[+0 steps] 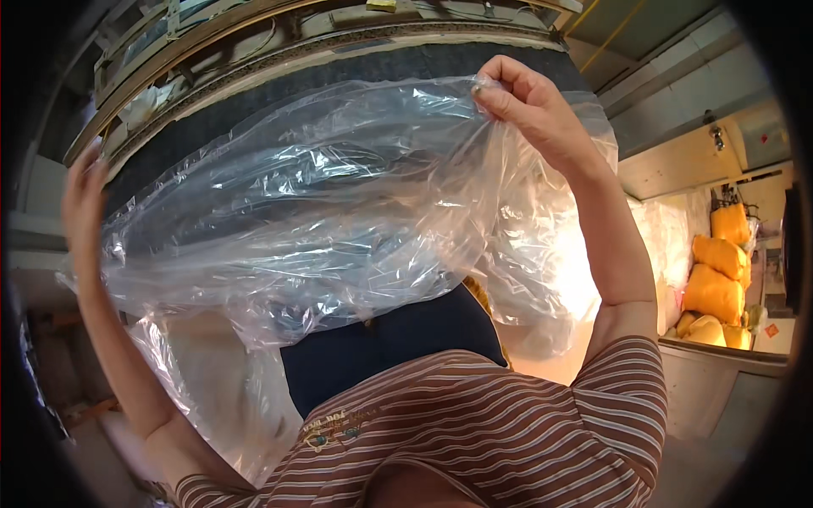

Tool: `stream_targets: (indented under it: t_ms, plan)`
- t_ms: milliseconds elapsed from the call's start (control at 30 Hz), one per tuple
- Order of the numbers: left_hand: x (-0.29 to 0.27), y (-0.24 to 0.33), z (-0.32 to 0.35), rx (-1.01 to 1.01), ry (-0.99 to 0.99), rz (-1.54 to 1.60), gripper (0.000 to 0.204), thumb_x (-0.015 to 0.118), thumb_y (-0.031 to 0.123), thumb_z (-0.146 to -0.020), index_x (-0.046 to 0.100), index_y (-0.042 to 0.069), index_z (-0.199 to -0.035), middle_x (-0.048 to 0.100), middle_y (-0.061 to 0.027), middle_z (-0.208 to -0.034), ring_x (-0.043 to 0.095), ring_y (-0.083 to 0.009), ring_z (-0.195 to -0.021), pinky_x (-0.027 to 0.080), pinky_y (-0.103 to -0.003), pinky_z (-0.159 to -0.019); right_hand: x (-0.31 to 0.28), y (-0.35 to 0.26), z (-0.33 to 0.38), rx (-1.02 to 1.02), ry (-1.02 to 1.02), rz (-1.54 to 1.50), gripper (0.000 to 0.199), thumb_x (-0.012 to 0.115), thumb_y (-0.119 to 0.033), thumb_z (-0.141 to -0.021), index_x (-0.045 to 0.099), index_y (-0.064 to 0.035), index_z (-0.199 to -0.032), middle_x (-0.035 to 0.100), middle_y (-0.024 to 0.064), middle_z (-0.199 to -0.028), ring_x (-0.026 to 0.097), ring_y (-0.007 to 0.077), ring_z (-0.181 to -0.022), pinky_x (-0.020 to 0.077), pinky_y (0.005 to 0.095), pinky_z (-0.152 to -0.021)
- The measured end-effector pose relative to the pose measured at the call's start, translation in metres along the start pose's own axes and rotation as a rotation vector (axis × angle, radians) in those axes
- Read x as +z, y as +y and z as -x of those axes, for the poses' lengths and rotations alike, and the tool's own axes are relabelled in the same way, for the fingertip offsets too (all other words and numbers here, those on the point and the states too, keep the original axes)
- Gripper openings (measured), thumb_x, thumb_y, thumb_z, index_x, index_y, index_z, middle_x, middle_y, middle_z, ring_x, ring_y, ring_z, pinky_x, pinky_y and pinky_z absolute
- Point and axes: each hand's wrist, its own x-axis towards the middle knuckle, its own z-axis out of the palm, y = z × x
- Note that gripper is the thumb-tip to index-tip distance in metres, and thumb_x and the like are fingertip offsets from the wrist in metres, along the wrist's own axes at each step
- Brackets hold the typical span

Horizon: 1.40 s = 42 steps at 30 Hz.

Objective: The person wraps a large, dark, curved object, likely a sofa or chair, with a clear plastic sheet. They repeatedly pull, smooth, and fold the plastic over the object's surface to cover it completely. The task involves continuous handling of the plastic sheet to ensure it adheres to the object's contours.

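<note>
A large sheet of clear, crinkled plastic film [322, 195] stretches in front of my body and hangs down on both sides. My right hand [525, 102] is raised at the far right of it, thumb and fingers pinched on the film's upper edge, which gathers into folds below the grip. At the far left, my left hand [85, 195] is lifted beside the film's left end. Motion smears its fingers, so whether they hold the film cannot be made out.
Beyond the film lies a dark work surface [356, 69], bordered by a long wooden rail [246, 30]. Several yellow-orange bundles [716, 288] are stacked at the right, near a pale wooden panel [677, 161]. Bright light glares on the film's right side.
</note>
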Motion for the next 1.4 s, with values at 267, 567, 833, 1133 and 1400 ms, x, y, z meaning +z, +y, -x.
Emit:
stream_targets:
  t_ms: [267,567,833,1133,1400]
  plan:
    - [0.202,0.235,0.089,0.356,-0.375,0.673,0.016,0.068,0.009,-0.078,0.063,0.0,-0.091,0.06,-0.006,-0.089,0.057,-0.016,-0.082,0.045,-0.029,-0.072,0.014,-0.016,0.014,-0.205,-0.118,0.184,0.017,0.07,-0.013,-0.082,0.056,-0.0029,-0.083,0.05,-0.0049,-0.073,0.044,0.0028,-0.067,0.0364,0.0207,-0.058]
    - [0.094,0.114,0.118,0.0,-0.181,0.302,0.008,0.067,0.009,-0.079,0.066,0.001,-0.08,0.046,0.0012,-0.074,0.045,-0.0083,-0.068,0.035,-0.023,-0.06,-0.054,0.048,0.076,0.122,-0.273,0.436,0.017,0.071,-0.02,-0.08,0.067,-0.0033,-0.081,0.061,0.0037,-0.064,0.055,0.0066,-0.062,0.0437,0.0254,-0.058]
    - [-0.178,-0.008,0.17,-0.251,0.472,-0.165,0.025,0.058,0.024,-0.092,0.065,0.002,-0.102,0.064,-0.0033,-0.097,0.056,-0.013,-0.088,0.043,-0.026,-0.082,-0.024,0.147,0.148,0.073,-0.252,0.876,0.012,0.067,-0.027,-0.08,0.07,-0.016,-0.082,0.067,0.0079,-0.073,0.064,0.027,-0.066,0.0492,0.0393,-0.061]
    - [-0.149,-0.115,0.116,-0.268,0.231,-0.308,0.036,0.058,0.03,-0.092,0.065,0.003,-0.113,0.066,-0.0057,-0.105,0.059,-0.0151,-0.095,0.044,-0.027,-0.087,-0.202,0.292,0.396,1.145,-0.351,1.601,0.013,0.059,-0.016,-0.076,0.072,-0.0134,-0.08,0.07,0.0066,-0.089,0.067,0.0232,-0.088,0.0532,0.0393,-0.07]
    - [-0.059,-0.243,0.038,-0.302,0.023,-0.15,0.038,0.066,0.033,-0.086,0.067,0.003,-0.109,0.068,-0.0054,-0.1,0.059,-0.0139,-0.09,0.045,-0.027,-0.084,-0.371,0.088,0.214,0.141,1.228,1.14,0.031,0.045,-0.028,-0.091,0.06,-0.0016,-0.093,0.062,0.0197,-0.078,0.062,0.0325,-0.075,0.0467,0.0442,-0.066]
